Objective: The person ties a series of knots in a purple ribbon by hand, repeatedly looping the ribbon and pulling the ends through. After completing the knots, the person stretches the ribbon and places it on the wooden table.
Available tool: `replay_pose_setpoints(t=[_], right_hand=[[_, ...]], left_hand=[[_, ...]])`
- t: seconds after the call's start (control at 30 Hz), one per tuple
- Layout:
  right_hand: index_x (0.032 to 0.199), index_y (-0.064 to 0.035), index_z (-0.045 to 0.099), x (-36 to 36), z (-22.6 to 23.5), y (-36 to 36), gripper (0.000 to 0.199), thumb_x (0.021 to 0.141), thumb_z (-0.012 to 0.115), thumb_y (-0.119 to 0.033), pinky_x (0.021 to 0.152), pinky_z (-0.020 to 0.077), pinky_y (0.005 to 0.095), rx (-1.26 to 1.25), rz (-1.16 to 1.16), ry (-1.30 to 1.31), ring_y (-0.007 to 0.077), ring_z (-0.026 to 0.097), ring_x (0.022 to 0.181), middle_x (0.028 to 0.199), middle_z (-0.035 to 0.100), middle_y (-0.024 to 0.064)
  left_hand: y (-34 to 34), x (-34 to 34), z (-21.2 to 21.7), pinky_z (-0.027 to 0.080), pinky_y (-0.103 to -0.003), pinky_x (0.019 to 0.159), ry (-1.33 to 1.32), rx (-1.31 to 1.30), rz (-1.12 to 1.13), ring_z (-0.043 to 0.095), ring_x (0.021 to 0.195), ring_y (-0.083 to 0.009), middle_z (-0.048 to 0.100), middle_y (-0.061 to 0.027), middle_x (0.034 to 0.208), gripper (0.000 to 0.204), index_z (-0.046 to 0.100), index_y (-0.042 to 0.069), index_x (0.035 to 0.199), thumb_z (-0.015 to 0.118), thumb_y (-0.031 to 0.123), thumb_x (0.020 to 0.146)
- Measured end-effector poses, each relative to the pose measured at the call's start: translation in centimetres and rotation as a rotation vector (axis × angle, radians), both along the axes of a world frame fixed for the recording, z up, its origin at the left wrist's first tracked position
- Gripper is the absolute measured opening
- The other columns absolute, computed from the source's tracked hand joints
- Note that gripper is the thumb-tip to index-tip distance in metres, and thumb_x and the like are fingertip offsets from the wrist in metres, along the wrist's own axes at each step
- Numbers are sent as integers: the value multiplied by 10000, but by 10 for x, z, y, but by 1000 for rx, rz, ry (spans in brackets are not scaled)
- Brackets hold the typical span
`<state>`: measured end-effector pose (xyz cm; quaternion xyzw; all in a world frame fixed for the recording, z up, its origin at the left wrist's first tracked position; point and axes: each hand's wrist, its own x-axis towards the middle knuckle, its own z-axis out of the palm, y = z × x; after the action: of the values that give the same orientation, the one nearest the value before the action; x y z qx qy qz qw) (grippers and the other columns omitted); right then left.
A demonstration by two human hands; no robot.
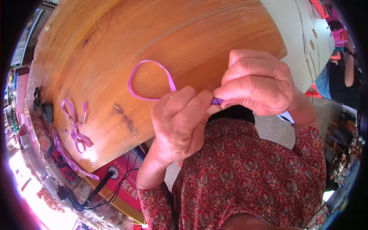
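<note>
My left hand [180, 122] and my right hand [258, 86] meet close to my chest, fingertips pinched together on a purple ribbon [149, 71]. The ribbon makes an open loop that stands out to the left of my left hand, over the wooden table [115, 34]. A short purple bit [217, 101] shows between my two thumbs. The rest of the ribbon is hidden inside my fingers. Both forearms wear red patterned sleeves.
Several loose pink-purple ribbon pieces [75, 128] lie near the table's left edge. A black charger and cable [46, 111] sit beyond them. Below the table stands a red box with black cords [122, 184]. Another person [341, 76] is at the far right by a white table [303, 38].
</note>
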<state>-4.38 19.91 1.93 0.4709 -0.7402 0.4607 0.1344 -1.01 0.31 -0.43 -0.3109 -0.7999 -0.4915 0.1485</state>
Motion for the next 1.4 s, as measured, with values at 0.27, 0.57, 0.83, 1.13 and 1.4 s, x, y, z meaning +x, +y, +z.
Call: replay_pose_setpoints(t=[0.27,0.57,0.83,1.13,1.4], right_hand=[[775,18,594,2,6,9,202,729,732,-122,468,374,316,171,25,-141,216,500,548,663,547,82],[758,7,580,11,5,16,144,758,708,-59,504,394,319,137,40,-532,235,532,578,658,546,99],[790,27,592,14,-4,19,146,841,669,-85,594,457,229,41,111,-1404,104,581,664,730,628,52],[944,47,638,4,1,17,325,752,764,-183,598,476,219,50,70,-1132,101,599,668,790,638,67],[1030,30,645,5,-8,9,445,643,794,-134,589,468,299,70,-120,-130,201,585,710,868,620,106]], left_hand=[[1,-4,12,352,-308,398,173,-289,-54,503,492,-179,408,-37,622,239,605,-6,826,699,101,634],[5,-5,8,341,-283,402,299,-338,-48,488,497,-144,424,-15,640,267,609,4,811,678,122,581],[3,-6,-2,323,-277,397,260,-347,-209,451,472,-135,426,-15,652,298,602,16,809,644,127,536],[3,-9,-18,342,-327,415,59,7,-25,457,482,-215,441,-63,613,172,601,13,876,704,84,757],[4,-8,-14,392,-311,462,-27,26,-88,491,524,-210,500,-74,655,165,606,2,927,682,64,795]])
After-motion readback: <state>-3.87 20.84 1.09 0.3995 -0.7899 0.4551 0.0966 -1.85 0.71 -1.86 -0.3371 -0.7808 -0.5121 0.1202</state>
